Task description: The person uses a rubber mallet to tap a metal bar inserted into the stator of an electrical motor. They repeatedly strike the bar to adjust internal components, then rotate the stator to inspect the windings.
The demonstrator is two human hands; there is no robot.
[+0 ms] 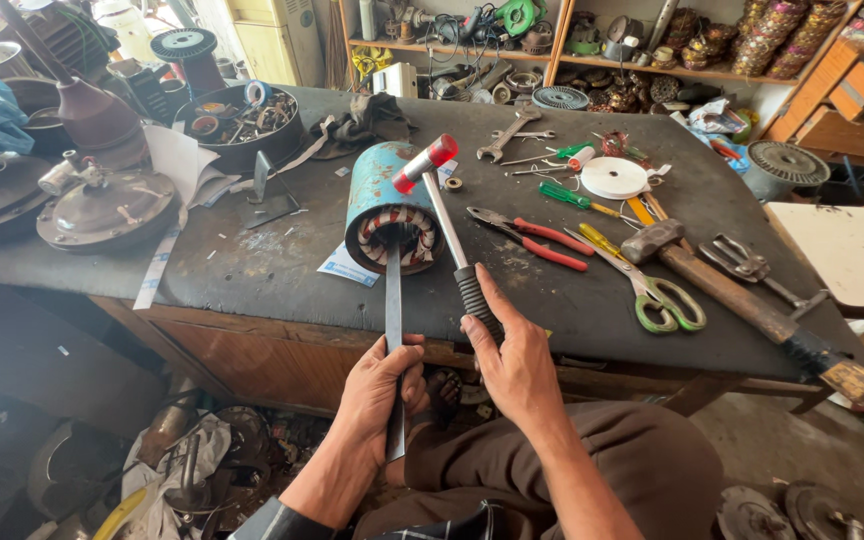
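Observation:
A blue motor stator [380, 200] with copper and white windings lies on its side on the dark workbench [272, 265], its open end facing me. My left hand [380, 392] grips a long flat metal bar [393, 300] whose far end reaches into the stator's bore. My right hand [514, 360] holds the black ribbed grip of a small mallet [440, 200] with a red and white head, raised just right of the stator.
Red-handled pliers [542, 240], green-handled scissors [657, 295], screwdrivers, a roll of white tape [614, 177], a spanner [508, 135] and a big wooden-handled hammer [732, 290] lie to the right. A tray of parts [242, 115] and fan housings [107, 205] sit left. Shelves of clutter stand behind.

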